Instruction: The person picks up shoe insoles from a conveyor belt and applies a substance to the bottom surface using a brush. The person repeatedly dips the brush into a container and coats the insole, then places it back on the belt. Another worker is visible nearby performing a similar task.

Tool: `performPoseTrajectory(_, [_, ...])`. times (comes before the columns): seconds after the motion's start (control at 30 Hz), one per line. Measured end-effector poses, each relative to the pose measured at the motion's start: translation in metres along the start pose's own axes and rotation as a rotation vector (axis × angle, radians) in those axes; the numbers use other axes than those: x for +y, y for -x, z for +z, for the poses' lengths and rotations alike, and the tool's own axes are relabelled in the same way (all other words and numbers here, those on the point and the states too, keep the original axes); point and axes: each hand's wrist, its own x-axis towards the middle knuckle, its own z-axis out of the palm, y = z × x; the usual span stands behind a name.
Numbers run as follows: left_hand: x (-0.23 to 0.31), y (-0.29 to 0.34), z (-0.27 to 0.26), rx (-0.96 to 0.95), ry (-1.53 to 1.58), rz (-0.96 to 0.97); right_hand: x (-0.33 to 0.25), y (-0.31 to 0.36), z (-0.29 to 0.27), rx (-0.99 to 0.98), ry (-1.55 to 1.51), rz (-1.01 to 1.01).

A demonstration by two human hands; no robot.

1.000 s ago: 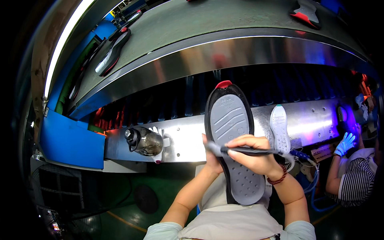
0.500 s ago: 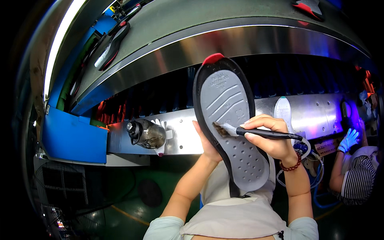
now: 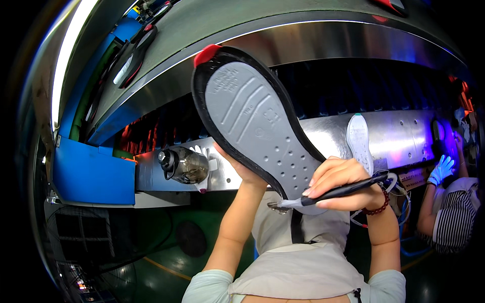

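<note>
Gripping grey shoe sole (image 3: 257, 126) from beneath: left hand (image 3: 241, 169), fingers wrapped round its edge. Pinching black brush (image 3: 333, 193) against sole's lower end: right hand (image 3: 339, 184), fingers closed.

I hold a shoe sole (image 3: 257, 126) up in my left hand (image 3: 242, 169), tilted with its red-tipped toe up and to the left and its heel down toward my right hand (image 3: 343, 184). Its face is grey, with curved grooves up front and small round holes nearer the heel, inside a black rim. My right hand grips a black-handled brush (image 3: 333, 193) lying nearly level, its pale bristles touching the sole's heel edge.
</note>
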Motion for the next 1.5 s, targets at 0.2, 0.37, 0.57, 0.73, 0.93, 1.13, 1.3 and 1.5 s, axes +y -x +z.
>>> performPoseTrajectory(0.2, [0.009, -0.010, 0.016, -0.175, 0.106, -0.003, 0.001, 0.005, 0.002, 0.046, 0.241, -0.037])
performPoseTrajectory(0.37, [0.018, -0.014, 0.020, -0.190, 0.137, 0.012, 0.004, 0.015, 0.001, 0.207, -0.024, 0.054])
performPoseTrajectory(0.57, [0.028, -0.017, 0.019, -0.208, 0.113, 0.004, 0.004, 0.019, -0.007, -0.031, 0.051, 0.015])
performPoseTrajectory(0.73, [0.031, -0.021, 0.020, -0.167, 0.087, 0.043, 0.014, 0.029, -0.003, 0.119, 0.119, 0.103])
performPoseTrajectory(0.93, [0.031, -0.023, 0.021, -0.117, 0.047, 0.065, 0.026, 0.049, -0.010, 0.054, -0.365, 0.065])
performPoseTrajectory(1.13, [0.035, -0.027, 0.021, -0.064, 0.012, 0.091, 0.020, 0.045, -0.007, 0.041, 0.049, 0.142])
performPoseTrajectory(1.3, [0.034, -0.031, 0.022, -0.026, -0.027, 0.093, 0.040, 0.058, -0.016, 0.260, -0.493, 0.181])
performPoseTrajectory(1.5, [0.022, -0.003, 0.012, -0.042, 0.049, 0.063, 0.034, 0.049, 0.008, 0.398, -0.673, 0.133])
